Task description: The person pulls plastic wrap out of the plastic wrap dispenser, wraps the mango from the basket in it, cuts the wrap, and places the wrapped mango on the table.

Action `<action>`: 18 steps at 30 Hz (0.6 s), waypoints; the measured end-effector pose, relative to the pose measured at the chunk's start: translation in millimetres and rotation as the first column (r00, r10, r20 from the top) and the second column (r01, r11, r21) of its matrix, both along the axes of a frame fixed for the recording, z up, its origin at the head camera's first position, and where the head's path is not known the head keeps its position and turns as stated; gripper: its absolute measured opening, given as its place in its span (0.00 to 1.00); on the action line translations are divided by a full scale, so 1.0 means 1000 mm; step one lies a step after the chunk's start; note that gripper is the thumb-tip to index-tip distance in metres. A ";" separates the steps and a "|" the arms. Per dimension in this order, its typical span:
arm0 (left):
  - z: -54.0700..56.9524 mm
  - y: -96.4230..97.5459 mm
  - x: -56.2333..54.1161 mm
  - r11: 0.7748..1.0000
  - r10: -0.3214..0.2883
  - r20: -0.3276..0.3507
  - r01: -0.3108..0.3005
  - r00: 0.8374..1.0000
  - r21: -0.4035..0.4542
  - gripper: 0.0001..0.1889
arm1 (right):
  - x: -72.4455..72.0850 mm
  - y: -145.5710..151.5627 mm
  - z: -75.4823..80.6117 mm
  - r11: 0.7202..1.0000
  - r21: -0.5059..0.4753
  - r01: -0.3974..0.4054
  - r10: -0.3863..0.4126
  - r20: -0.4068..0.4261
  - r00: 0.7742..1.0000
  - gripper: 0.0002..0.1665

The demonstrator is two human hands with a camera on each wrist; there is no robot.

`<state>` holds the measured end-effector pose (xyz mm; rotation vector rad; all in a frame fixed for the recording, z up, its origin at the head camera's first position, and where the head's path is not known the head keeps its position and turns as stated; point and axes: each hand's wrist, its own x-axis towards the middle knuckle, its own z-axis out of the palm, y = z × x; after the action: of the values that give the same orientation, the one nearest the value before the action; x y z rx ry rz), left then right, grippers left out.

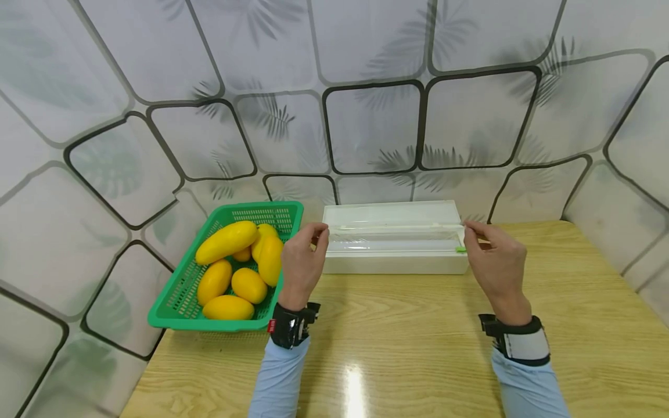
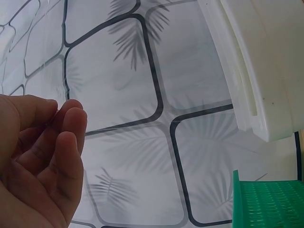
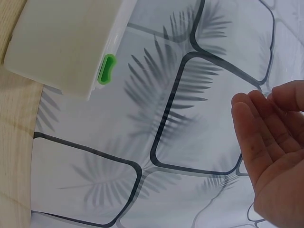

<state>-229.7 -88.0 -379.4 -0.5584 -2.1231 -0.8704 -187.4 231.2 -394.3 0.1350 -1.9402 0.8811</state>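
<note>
A long white cling film dispenser point(image 1: 395, 265) lies on the table with its lid point(image 1: 389, 213) raised at the back. Clear cling film point(image 1: 394, 226) spans the space between both hands, over the dispenser. My left hand point(image 1: 303, 264) pinches the film's left corner between thumb and fingers, beside the dispenser's left end. At the opposite end, my right hand point(image 1: 495, 270) pinches the right corner. The film edge point(image 2: 118, 127) shows as a faint line by the left fingers in the left wrist view. A green slider point(image 3: 107, 69) sits at the dispenser's right end.
Left of the dispenser, a green plastic basket point(image 1: 180, 316) holds several yellow mangoes point(image 1: 228, 307), close to the left forearm. The wooden table point(image 1: 407, 348) meets a wall covering point(image 1: 373, 128) with leaf patterns right behind the dispenser.
</note>
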 end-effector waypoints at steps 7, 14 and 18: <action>0.000 -0.001 0.001 1.000 -0.011 -0.002 0.011 1.000 0.009 0.05 | 0.001 0.000 0.001 1.000 -0.001 -0.003 0.003 -0.012 1.000 0.09; 0.002 -0.002 0.002 1.000 -0.008 0.007 0.008 1.000 0.006 0.05 | 0.001 -0.001 0.002 1.000 -0.001 0.001 -0.001 -0.017 1.000 0.08; 0.003 -0.002 0.003 1.000 -0.011 0.002 0.011 1.000 0.006 0.05 | 0.002 0.000 0.002 1.000 -0.009 -0.001 0.001 -0.022 1.000 0.08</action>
<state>-226.8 -89.7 -376.4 -0.5673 -2.1206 -0.8832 -185.5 231.3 -392.7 0.1401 -1.9157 0.8849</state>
